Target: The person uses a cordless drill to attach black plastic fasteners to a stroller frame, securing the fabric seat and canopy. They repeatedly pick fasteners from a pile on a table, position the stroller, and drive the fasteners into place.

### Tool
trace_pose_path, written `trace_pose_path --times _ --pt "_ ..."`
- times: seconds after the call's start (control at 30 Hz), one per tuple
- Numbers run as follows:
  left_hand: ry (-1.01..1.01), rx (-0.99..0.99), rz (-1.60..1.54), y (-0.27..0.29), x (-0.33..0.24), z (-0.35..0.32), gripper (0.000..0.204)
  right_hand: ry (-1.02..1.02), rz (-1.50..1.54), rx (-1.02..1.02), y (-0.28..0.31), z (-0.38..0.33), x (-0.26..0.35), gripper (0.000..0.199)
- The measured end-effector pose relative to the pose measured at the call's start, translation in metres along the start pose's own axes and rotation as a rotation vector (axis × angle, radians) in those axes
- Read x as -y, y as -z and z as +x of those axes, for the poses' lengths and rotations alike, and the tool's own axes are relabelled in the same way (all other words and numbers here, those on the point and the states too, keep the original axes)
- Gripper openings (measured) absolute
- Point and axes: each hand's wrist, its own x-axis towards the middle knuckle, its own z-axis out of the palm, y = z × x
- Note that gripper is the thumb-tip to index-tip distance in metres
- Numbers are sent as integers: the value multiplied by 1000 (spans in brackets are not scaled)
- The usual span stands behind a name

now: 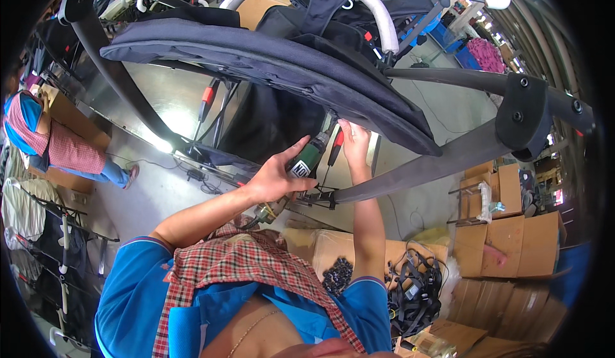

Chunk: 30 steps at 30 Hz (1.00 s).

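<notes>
Drill [305, 161] could slip and nick our right hand [355, 144] (grip unclear) if our left hand [274, 176], wrapped round it, tilts.

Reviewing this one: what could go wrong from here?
The green power driver in the left hand might slip toward the right hand, whose fingers sit close to its tip. The tip could also catch the dark padded fabric just beside it.
</notes>
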Motion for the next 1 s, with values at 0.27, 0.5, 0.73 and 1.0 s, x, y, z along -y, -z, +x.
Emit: trace_pose_path --times 0.27,0.5,0.73,1.0 --pt "12 3 -50 -2 4 4 86 -35 -35 -19 0 3 14 18" --pt "78 64 -246 0 3 7 87 -195 12 37 4 5 28 20" --pt "112 89 -342 4 3 6 87 -173 -25 48 6 9 36 15" --pt "-260 368 -61 117 -24 -128 77 -168 -41 175 44 1 23 25"
